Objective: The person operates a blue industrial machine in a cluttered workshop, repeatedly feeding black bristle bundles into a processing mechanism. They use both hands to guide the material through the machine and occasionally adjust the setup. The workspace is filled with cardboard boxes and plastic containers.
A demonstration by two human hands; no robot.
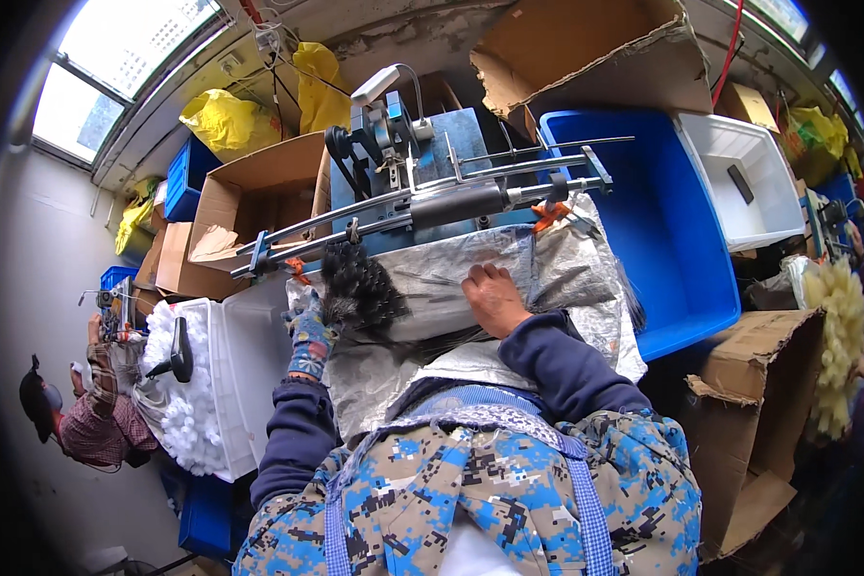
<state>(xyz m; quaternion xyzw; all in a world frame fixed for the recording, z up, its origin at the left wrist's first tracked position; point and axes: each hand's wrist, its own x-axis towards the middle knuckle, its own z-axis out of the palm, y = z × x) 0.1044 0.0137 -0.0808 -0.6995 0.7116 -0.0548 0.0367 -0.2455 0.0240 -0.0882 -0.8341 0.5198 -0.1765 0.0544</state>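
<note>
In the head view, a black, bristly bundle (360,288) sits on the left part of a silvery sheet (470,264) draped across the wearer's lap, just below the long metal rails (374,200) of a machine (442,144). Thin dark strands (442,336) lie loose on the sheet, between the hands.

The likeliest trouble is scatter: the strands look light, so a sleeve brushing over them or a tug on the sheet could spread them. The sheet is creased, and if the orange clip (549,217) near its upper right corner slipped, that side could sag and let strands slide off. The bundle's upper end is close under the rails, so lifting it carelessly might snag it there.

The left hand (311,338), in a patterned glove, points up at the bundle's left edge, its forearm rising steeply from below. Whether its grip has hold of the bundle or only rests against it I can't make out. The bare right hand (495,300) is right of the bundle, back upward and fingers curled down to the sheet, forearm slanting in from the lower right. Its fingertips are too hidden to say whether that grip pinches any strands.
</note>
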